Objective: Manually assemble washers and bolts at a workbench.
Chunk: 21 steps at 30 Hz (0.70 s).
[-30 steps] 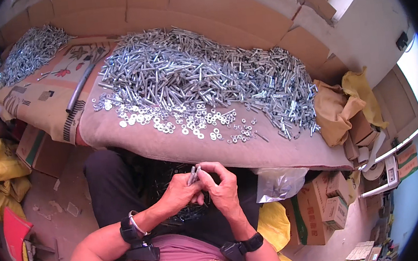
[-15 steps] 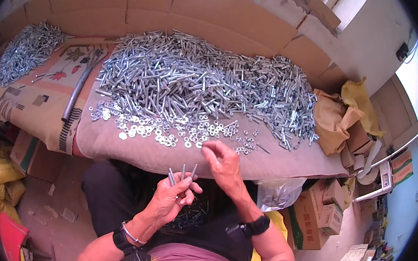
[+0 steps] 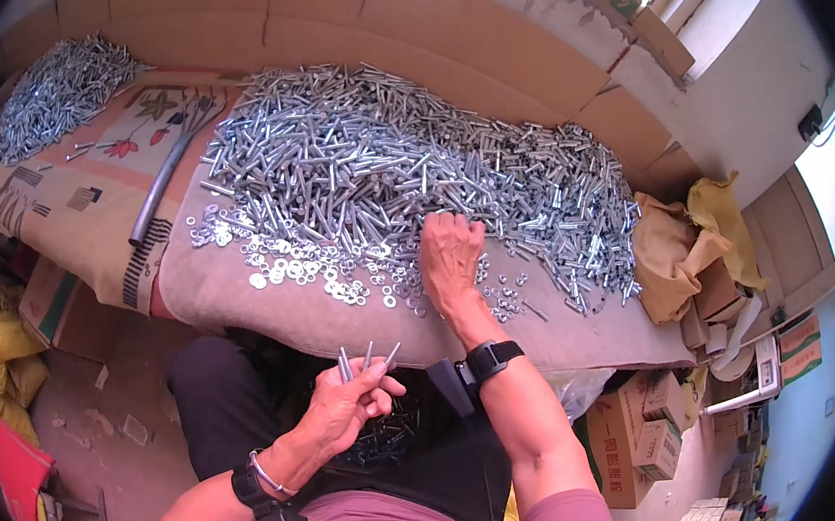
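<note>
The left hand (image 3: 349, 408) is pinching a few metal rods (image 3: 345, 365) above the lap (image 3: 429, 485); the right hand (image 3: 453, 257) is hanging over the big pile's (image 3: 327, 159) front edge, its fingertips hiding too well to tell their grip. Many more rods and washers (image 3: 288, 270) are lying loose, leaving bare room along the cushion's (image 3: 242, 316) front.

A wide heap of loose silver metal rods (image 3: 377, 154) is filling most of the padded mauve cloth (image 3: 596, 336), and a brown cardboard wall (image 3: 477, 39) is closing off its far side. In front of the heap, flat round silver washers (image 3: 288, 270) are cluttering the left, while a bare strip of cloth nearer the person is leaving room to pass. The right hand (image 3: 452, 252) is blocking the heap's near edge, perhaps touching rods its back is hiding. A crumpled tan sack (image 3: 666, 247) is crowding the heap's right end; a long grey metal tube (image 3: 161, 185) is barring its left.
</note>
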Tool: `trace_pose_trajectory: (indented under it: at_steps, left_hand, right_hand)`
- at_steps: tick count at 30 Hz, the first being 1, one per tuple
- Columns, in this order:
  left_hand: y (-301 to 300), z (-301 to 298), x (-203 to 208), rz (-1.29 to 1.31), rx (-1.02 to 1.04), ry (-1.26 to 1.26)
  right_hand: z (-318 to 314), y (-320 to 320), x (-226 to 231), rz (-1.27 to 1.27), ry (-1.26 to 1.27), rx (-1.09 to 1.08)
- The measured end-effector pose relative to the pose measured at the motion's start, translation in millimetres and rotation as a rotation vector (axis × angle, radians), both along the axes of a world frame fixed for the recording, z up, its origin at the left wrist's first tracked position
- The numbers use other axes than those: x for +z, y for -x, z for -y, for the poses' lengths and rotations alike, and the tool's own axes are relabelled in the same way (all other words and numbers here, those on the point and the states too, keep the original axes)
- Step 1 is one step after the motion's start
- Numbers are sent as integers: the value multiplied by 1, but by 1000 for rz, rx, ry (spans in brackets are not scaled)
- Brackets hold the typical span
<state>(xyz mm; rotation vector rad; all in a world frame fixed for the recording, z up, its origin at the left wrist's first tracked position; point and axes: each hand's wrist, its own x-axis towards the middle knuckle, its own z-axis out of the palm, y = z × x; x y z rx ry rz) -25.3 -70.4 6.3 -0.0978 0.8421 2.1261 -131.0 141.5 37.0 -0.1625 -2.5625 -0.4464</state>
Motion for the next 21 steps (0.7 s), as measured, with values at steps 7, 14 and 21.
trace_pose_trajectory:
  at_steps: [7, 14, 21]
  left_hand:
    - [0, -1, 3, -31, 0, 14]
    - [-6, -15, 10, -79, -41, 20]
    - [-28, -39, 16, -150, -169, 12]
  right_hand:
    - [-14, -41, 14, 37, 539, 39]
    - [-13, -125, 12, -105, 1883, 184]
    - [10, -181, 3, -200, 2277, 318]
